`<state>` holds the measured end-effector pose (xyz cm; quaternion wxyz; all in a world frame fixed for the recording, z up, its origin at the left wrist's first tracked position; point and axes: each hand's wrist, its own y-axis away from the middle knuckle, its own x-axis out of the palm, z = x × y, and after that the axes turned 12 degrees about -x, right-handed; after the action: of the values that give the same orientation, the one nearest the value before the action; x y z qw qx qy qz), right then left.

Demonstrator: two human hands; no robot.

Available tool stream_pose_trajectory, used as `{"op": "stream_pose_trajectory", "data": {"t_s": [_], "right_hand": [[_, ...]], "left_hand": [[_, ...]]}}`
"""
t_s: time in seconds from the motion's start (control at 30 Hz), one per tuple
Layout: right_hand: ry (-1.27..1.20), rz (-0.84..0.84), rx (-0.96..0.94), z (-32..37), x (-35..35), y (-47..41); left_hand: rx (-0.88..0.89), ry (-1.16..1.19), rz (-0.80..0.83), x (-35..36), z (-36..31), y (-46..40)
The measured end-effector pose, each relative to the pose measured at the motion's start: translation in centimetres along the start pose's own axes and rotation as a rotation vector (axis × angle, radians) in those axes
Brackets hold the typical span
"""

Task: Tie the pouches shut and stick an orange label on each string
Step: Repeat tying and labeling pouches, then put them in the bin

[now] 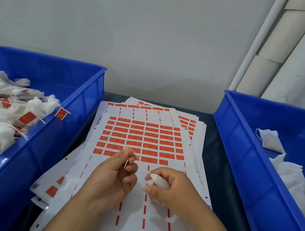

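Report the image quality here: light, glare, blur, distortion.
Head view: soft, even light, faint shadows under the hands; white glare streaks on the left blue bin's front rim; wide-angle bowing tilts both bins outward; print on the label sheets too soft to read; the string is slightly blurred.

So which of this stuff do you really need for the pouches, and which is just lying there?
For the job:
- pouch in the right hand
- string pinched by the left hand
- sheets of orange labels
- left blue bin of labelled pouches
- right blue bin of untied pouches

Just lying about:
- rolls leaning on the wall
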<state>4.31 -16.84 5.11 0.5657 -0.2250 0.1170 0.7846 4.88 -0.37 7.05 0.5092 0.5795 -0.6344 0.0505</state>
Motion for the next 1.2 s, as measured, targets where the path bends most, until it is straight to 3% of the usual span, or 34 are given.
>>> {"op": "stream_pose_trajectory", "data": {"t_s": [0.3,0.4,0.47,0.53,0.6,0.67,0.8,0.93,1.1,1.2], "right_hand": [[-0.118,0.130,0.123,0.8,-1.7,0.5],[-0.207,0.053,0.148,0.6,-2.0,0.7],[-0.423,-0.078,0.117,0.4,-2.2,0.7],[-0.792,-0.229,0.078,0.1,-2.5,0.5],[-0.989,-0.355,0.055,-0.1,-2.8,0.3],[-0.880,-0.408,0.066,-0.3,-2.6,0.1],[-0.437,-0.484,0.132,-0.5,-1.5,-0.2],[-0.144,-0.410,0.122,-1.0,-1.0,-0.3],[0.063,-0.195,0.036,-0.9,-0.3,-0.1],[0.147,-0.048,-0.003,-0.5,0.2,0.0]], "left_hand": [[0.003,0.128,0.020,-0.5,-0.8,-0.4],[0.021,0.080,0.000,-0.6,-0.7,-0.6],[0.087,-0.125,-0.122,-0.5,-0.6,-0.8],[0.215,-0.621,-0.362,-0.4,-0.1,-1.1],[0.345,-1.098,-0.457,-0.4,0.9,-1.3],[0.388,-1.341,-0.392,-0.5,1.6,-1.5],[0.517,-1.697,-0.272,-0.6,2.6,-2.0],[0.683,-1.630,-0.166,-0.9,2.8,-1.6],[0.917,-1.529,-0.249,-1.1,2.5,-1.5],[0.945,-1.492,-0.283,-1.2,2.5,-1.7]]}}
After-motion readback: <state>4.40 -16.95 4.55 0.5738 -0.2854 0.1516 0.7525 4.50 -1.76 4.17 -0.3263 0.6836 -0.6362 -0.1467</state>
